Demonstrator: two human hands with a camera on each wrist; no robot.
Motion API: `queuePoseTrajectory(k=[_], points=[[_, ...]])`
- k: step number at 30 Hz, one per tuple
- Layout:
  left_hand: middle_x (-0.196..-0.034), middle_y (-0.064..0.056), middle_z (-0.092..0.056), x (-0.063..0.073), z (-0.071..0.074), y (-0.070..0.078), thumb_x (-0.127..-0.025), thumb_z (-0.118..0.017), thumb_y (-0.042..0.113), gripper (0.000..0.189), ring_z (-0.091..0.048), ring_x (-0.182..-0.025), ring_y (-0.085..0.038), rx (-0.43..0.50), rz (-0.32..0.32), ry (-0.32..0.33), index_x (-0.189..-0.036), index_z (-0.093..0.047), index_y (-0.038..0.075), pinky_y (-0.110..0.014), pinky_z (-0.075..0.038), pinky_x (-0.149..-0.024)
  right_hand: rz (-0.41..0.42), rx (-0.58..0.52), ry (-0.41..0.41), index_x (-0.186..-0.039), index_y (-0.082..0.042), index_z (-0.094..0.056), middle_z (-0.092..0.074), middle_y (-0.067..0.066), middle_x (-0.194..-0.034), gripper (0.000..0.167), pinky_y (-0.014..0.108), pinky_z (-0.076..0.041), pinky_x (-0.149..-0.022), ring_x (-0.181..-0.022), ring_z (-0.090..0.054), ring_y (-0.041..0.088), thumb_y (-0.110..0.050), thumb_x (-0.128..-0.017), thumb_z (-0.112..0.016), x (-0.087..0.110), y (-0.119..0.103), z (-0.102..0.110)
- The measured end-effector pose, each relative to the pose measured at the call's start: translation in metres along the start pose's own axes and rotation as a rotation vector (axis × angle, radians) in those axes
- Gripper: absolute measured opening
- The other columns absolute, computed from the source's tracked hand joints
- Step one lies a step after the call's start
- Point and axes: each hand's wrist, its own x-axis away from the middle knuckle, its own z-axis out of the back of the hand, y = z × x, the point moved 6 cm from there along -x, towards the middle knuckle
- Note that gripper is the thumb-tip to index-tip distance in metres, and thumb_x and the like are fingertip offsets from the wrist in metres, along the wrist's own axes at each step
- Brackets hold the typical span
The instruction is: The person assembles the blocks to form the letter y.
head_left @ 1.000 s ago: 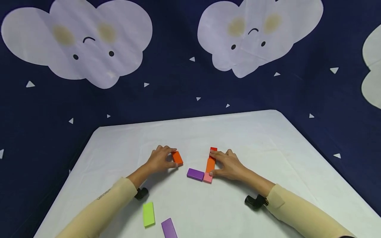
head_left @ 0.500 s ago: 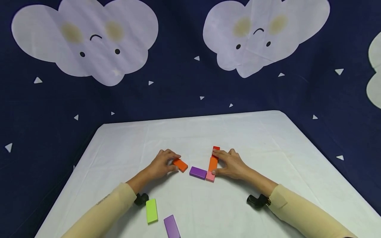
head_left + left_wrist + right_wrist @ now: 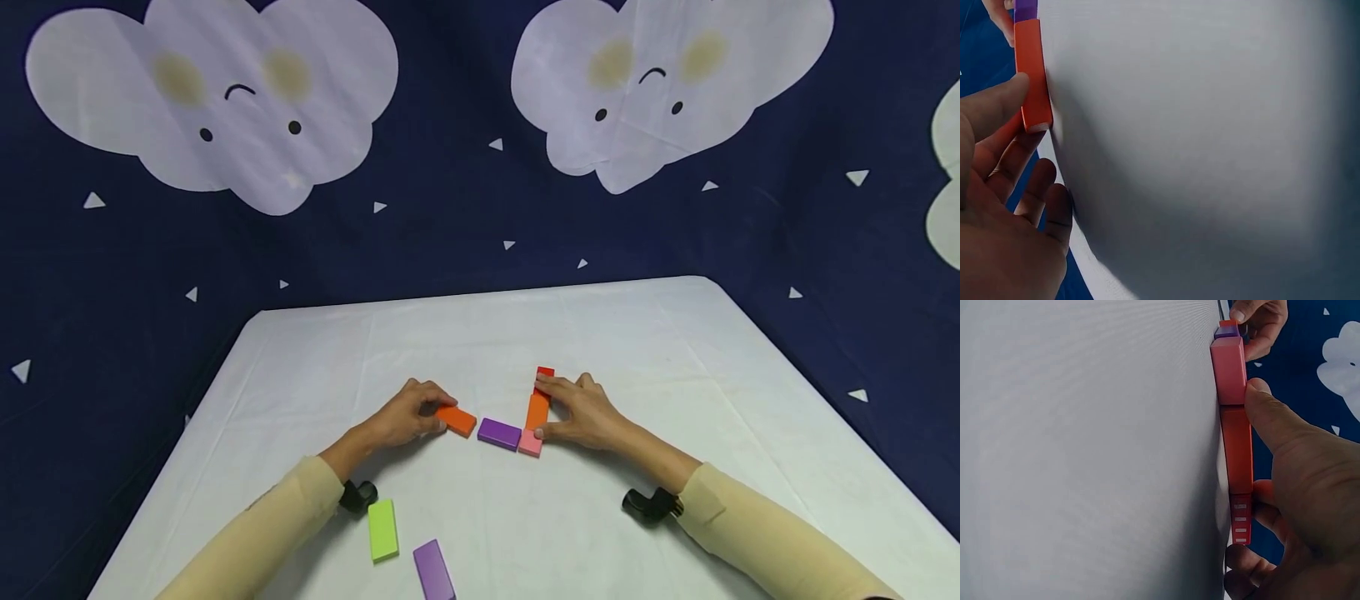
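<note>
My left hand (image 3: 408, 417) pinches an orange block (image 3: 461, 422) between thumb and fingers, its far end close to a purple block (image 3: 498, 434). In the left wrist view the orange block (image 3: 1032, 50) lines up with the purple block (image 3: 1025, 10). Beyond the purple one lies a short pink block (image 3: 530, 445); from it a second orange block (image 3: 537, 412) and a red block (image 3: 545, 372) run away from me. My right hand (image 3: 588, 415) rests along this row, thumb at the pink block and index finger over the red one. White marks show on the red block (image 3: 1240, 520).
A lime green block (image 3: 383, 532) and a light purple block (image 3: 433, 571) lie on the white tabletop (image 3: 637, 333) nearer to me, by the left forearm. Dark cameras (image 3: 651, 507) sit at both wrists. A navy cloth (image 3: 435, 167) with clouds hangs behind the table.
My left hand has moved the orange block nearer the purple block and turned it to line up with it. The right hand stays at the row; the head view has shifted slightly.
</note>
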Motion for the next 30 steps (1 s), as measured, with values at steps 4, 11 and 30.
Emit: queuePoseTrajectory(k=[4, 11, 30], points=[[-0.114, 0.000, -0.065, 0.0016, -0.0014, 0.0016, -0.081, -0.072, 0.015, 0.031, -0.044, -0.100, -0.018, -0.014, 0.025, -0.002, -0.112, -0.068, 0.015, -0.034, -0.036, -0.089, 0.001, 0.003, -0.001, -0.137, -0.021, -0.050, -0.051, 0.001, -0.141, 0.082, 0.029, -0.026, -0.073, -0.084, -0.035, 0.016, -0.059, -0.068, -0.074, -0.0003, 0.0010, -0.0016], [-0.114, 0.000, -0.064, 0.0006, -0.0029, 0.0037, -0.081, -0.072, 0.015, 0.031, -0.044, -0.099, -0.019, -0.016, 0.045, 0.001, -0.112, -0.068, 0.015, -0.034, -0.035, -0.089, -0.006, 0.006, -0.008, -0.138, -0.020, -0.049, -0.050, 0.002, -0.141, 0.084, 0.029, -0.026, -0.072, -0.084, -0.035, 0.017, -0.058, -0.068, -0.074, -0.0009, 0.0018, -0.0032], [-0.115, -0.001, -0.064, -0.0027, -0.0054, 0.0061, -0.082, -0.070, 0.014, 0.032, -0.043, -0.101, -0.017, -0.029, 0.027, 0.004, -0.114, -0.067, 0.014, -0.035, -0.035, -0.092, 0.007, 0.002, -0.001, -0.138, -0.019, -0.050, -0.051, 0.002, -0.141, 0.082, 0.029, -0.026, -0.072, -0.084, -0.035, 0.017, -0.057, -0.069, -0.075, -0.0009, -0.0003, -0.0020]])
